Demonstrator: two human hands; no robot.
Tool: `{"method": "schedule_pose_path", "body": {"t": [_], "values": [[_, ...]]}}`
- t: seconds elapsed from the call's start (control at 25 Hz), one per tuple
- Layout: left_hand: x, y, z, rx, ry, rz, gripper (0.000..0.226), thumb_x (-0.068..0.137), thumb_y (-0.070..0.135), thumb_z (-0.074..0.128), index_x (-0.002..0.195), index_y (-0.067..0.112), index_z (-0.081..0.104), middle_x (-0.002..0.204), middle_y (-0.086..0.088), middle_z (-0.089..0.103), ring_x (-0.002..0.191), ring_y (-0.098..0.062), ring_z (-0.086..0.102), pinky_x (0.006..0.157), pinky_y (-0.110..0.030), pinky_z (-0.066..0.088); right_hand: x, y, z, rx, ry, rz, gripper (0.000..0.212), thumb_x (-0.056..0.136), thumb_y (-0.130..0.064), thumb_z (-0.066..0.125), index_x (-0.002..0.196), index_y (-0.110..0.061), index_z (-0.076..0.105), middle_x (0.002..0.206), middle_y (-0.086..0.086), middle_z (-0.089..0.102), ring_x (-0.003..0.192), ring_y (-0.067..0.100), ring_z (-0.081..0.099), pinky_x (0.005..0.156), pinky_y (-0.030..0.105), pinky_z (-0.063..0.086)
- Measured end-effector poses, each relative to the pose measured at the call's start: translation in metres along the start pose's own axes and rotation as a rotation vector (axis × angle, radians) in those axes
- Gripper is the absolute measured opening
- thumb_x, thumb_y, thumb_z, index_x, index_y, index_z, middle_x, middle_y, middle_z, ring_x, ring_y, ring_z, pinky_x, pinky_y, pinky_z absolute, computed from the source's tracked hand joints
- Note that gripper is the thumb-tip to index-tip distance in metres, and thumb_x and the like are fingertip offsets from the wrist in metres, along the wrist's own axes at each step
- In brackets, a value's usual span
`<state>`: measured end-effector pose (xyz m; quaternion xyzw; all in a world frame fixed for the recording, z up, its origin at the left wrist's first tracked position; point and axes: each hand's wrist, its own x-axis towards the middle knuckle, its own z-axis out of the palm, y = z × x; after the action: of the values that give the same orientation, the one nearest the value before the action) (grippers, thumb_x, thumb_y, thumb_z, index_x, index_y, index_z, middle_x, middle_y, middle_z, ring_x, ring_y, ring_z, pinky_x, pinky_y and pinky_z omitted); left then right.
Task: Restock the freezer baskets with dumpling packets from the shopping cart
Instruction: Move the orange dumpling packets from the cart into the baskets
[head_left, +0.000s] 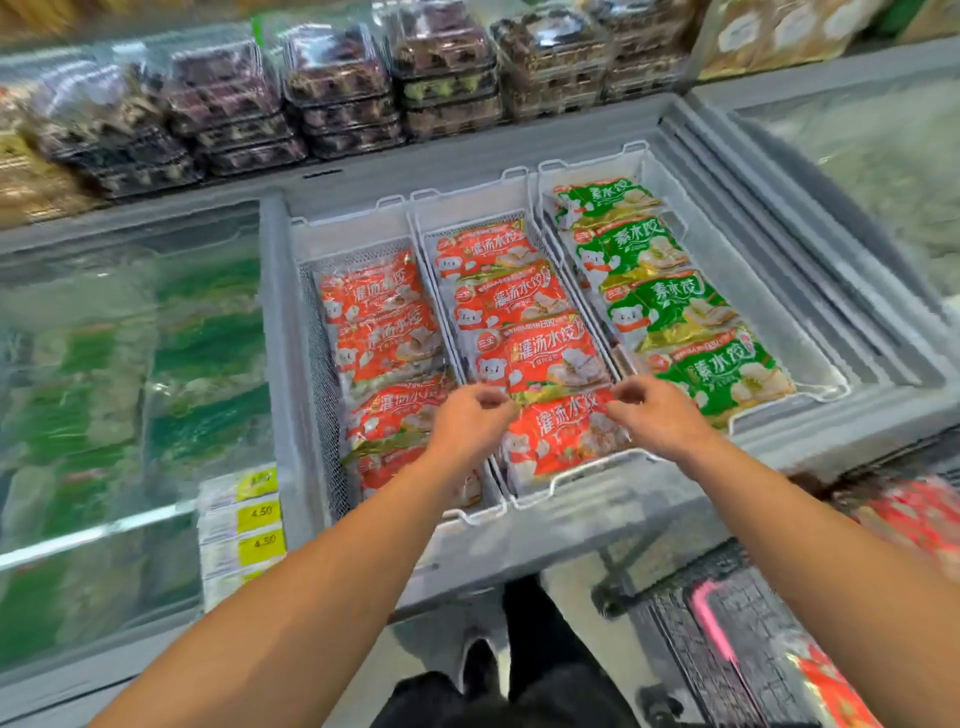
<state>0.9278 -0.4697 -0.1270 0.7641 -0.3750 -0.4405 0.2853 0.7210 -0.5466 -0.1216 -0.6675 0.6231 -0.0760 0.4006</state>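
Hovering over middle basket (535, 488)'s front packet (561, 441): both hands, fingers loosely curled.

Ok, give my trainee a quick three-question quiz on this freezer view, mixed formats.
1. True or false: the right basket holds green packets.
2. Which basket is the nearest red packet, between the left hand and right hand, in? A left, B middle, C right.
3. Fill in: the yellow price tags read ____.

Key: 1 true; 2 B; 3 4.50.
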Motion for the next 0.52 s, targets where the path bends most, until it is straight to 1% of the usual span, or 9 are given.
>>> {"method": "schedule_pose_path", "body": {"t": [0.08, 0.16, 0.24, 0.36, 0.44, 0.52], "values": [[-0.024, -0.004, 0.002, -0.001, -0.024, 0.053, 0.022, 0.088, 0.028, 0.067, 0.107, 0.017, 0.071, 0.107, 0.004, 0.069, 0.098, -0.013, 0.062, 0.085, -0.028, 0.047, -0.037, 0.004, 0.0, -0.004, 0.035, -0.011, 0.027, 0.09, -0.028, 0.065, 0.108, -0.008, 0.066, 0.105, 0.006, 0.066, 0.099, 0.022, 0.06, 0.083, 0.03, 0.043], [-0.045, -0.006, 0.009, -0.001, -0.051, 0.074, 0.023, 0.087, 0.031, 0.067, 0.107, 0.018, 0.071, 0.102, 0.005, 0.071, 0.095, -0.014, 0.066, 0.088, -0.033, 0.053, -0.068, 0.01, -0.002, 0.005, 0.048, 0.009, 0.028, 0.09, -0.03, 0.065, 0.106, -0.008, 0.066, 0.102, 0.005, 0.066, 0.101, 0.022, 0.06, 0.087, 0.032, 0.043], [-0.064, -0.007, 0.019, 0.009, -0.086, 0.105, 0.02, 0.086, 0.03, 0.067, 0.102, 0.019, 0.072, 0.098, 0.002, 0.072, 0.092, -0.016, 0.067, 0.089, -0.038, 0.054, -0.097, 0.023, -0.006, 0.003, 0.071, 0.044, 0.025, 0.088, -0.027, 0.066, 0.107, -0.01, 0.065, 0.103, 0.004, 0.064, 0.104, 0.023, 0.059, 0.088, 0.031, 0.042], [-0.087, -0.005, 0.042, 0.049, -0.139, 0.18, 0.013, 0.086, 0.027, 0.066, 0.09, 0.016, 0.071, 0.088, -0.007, 0.072, 0.079, -0.02, 0.064, 0.078, -0.04, 0.054, -0.133, 0.053, -0.013, 0.014, 0.094, 0.102, 0.025, 0.088, -0.023, 0.065, 0.111, -0.014, 0.064, 0.109, 0.0, 0.064, 0.105, 0.019, 0.058, 0.084, 0.025, 0.038], [-0.098, -0.003, 0.061, 0.058, -0.181, 0.18, 0.007, 0.085, 0.024, 0.066, 0.088, 0.018, 0.068, 0.082, -0.003, 0.069, 0.075, -0.019, 0.06, 0.074, -0.036, 0.051, -0.151, 0.078, -0.016, 0.039, 0.117, 0.162, 0.021, 0.087, -0.023, 0.066, 0.108, -0.017, 0.066, 0.108, 0.0, 0.067, 0.103, 0.018, 0.06, 0.087, 0.026, 0.041], [-0.108, 0.003, 0.091, 0.088, -0.222, 0.161, 0.005, 0.084, 0.022, 0.069, 0.087, 0.021, 0.065, 0.081, 0.002, 0.066, 0.078, -0.017, 0.06, 0.077, -0.03, 0.049, -0.174, 0.108, -0.022, 0.095, 0.148, 0.223, 0.013, 0.085, -0.022, 0.067, 0.097, -0.023, 0.064, 0.106, 0.001, 0.069, 0.1, 0.019, 0.062, 0.09, 0.03, 0.045]]}}
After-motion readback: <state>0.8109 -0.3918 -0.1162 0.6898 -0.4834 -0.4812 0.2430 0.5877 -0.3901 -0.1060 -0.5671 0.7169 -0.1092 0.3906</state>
